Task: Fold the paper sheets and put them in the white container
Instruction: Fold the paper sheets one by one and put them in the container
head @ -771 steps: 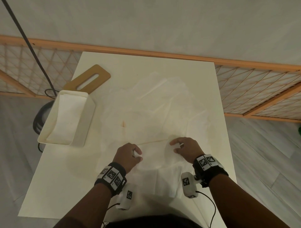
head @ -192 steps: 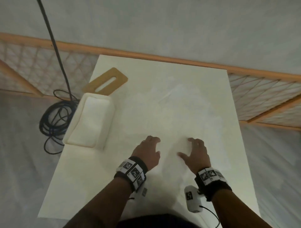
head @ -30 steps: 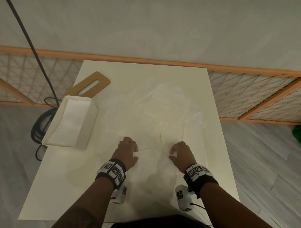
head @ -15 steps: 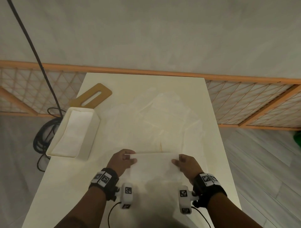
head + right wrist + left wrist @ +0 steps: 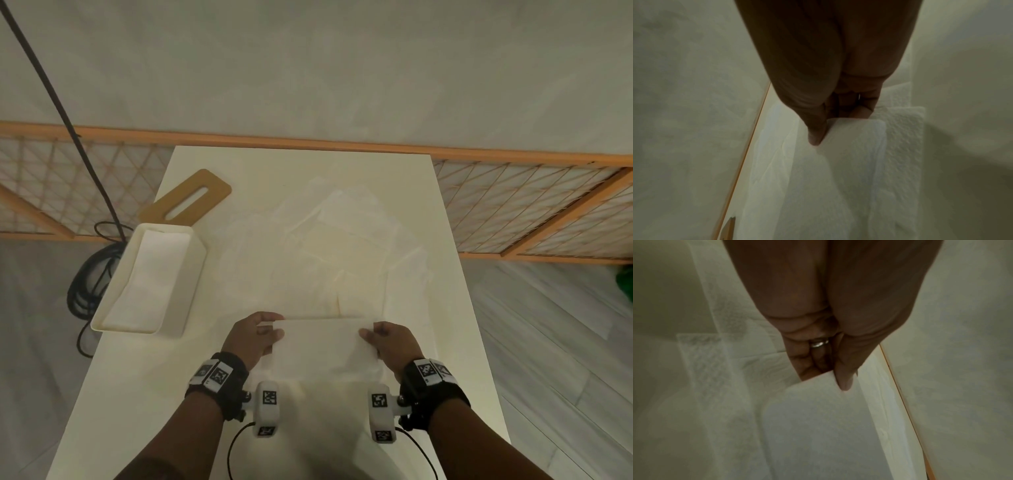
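Observation:
A white paper sheet (image 5: 322, 346) is lifted off the table near its front edge, held taut between both hands. My left hand (image 5: 262, 334) pinches its left top corner, thumb over the paper (image 5: 818, 426) in the left wrist view. My right hand (image 5: 383, 337) pinches the right top corner, thumb on the sheet (image 5: 849, 154) in the right wrist view. Several more thin sheets (image 5: 325, 253) lie spread and overlapping on the white table (image 5: 137, 370). The white container (image 5: 150, 270) stands at the table's left edge with folded paper inside.
A tan wooden lid with a slot (image 5: 186, 200) lies behind the container. A wooden lattice fence (image 5: 513, 209) runs behind the table. A black cable (image 5: 89, 284) coils on the floor at the left. A green object (image 5: 625, 281) shows at the far right.
Both hands went from pressing on the spread sheets to pinching a sheet's corners. They lifted it and drew it toward me.

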Demonstrator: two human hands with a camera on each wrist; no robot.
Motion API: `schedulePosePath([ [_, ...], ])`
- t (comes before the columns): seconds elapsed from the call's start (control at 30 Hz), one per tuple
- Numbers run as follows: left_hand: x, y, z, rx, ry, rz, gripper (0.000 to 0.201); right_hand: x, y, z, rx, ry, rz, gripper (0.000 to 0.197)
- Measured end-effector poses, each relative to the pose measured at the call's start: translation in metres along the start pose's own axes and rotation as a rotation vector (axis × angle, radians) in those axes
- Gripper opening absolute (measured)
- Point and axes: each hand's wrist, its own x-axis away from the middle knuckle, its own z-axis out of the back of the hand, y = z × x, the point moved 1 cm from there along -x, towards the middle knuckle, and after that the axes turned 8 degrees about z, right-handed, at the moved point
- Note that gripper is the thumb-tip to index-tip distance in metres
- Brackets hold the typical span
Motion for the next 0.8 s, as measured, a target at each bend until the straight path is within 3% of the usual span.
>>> schedulePosePath([
  [0.13, -0.004, 0.001, -0.002, -0.078, 0.052, -0.024, 0.025, -0.003, -0.005, -0.003, 0.196, -0.013, 0.008, 0.014],
  [0.23, -0.006, 0.001, -0.004, -0.148, 0.120, -0.048, 0.023, -0.014, -0.018, -0.001, 0.375, 0.064, 0.036, 0.016],
  [0.43, -0.006, 0.003, -0.008, -0.283, 0.196, -0.063, 0.025, -0.064, -0.074, 0.014, 0.387, 0.262, 0.046, 0.035],
  [0.63, 0.000, 0.007, -0.017, -0.363, 0.238, -0.086, 0.026, -0.121, -0.102, 0.021, 0.449, 0.224, -0.125, 0.073],
  [0.8, 0.005, 0.010, -0.019, -0.406, 0.255, -0.085, 0.026, -0.134, -0.107, 0.017, 0.430, 0.188, -0.189, 0.062],
])
